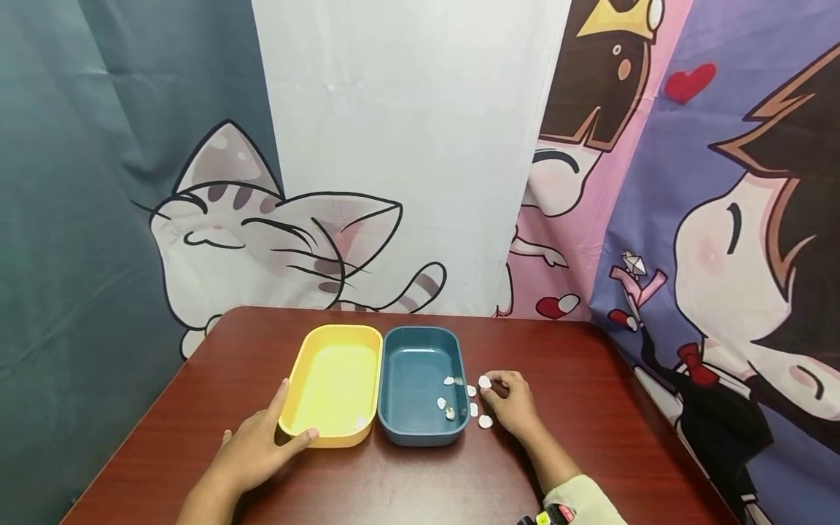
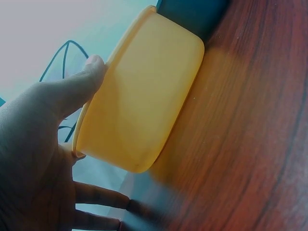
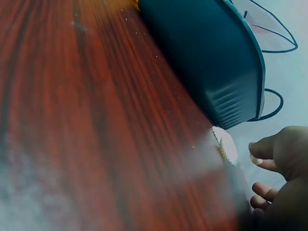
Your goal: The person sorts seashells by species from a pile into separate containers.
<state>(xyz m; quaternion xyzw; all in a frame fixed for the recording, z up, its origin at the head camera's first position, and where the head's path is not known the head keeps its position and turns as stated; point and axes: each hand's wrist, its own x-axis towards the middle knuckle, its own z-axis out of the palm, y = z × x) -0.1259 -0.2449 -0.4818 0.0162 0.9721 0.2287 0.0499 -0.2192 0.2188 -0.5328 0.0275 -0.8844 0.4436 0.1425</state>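
Note:
My left hand (image 1: 252,445) grips the near left corner of a yellow tray (image 1: 328,440), its thumb over the front rim and a finger along the left side. In the left wrist view, the thumb lies on the rim of the tray (image 2: 139,91) while the lower fingers stand apart from it. My right hand (image 1: 515,403) pinches a small white shell-like piece (image 1: 485,381) just right of the blue tray (image 1: 423,440). Below those fingertips another white piece (image 1: 485,421) lies on the table. In the right wrist view, a white piece (image 3: 225,144) with a ridged edge lies near the thumb.
Several small pale pieces (image 1: 442,402) lie inside the blue tray, and a whitish piece (image 1: 360,423) is in the yellow tray's near right corner. The trays stand side by side on a reddish-brown table (image 1: 420,481). A cartoon-printed curtain (image 1: 407,146) hangs behind.

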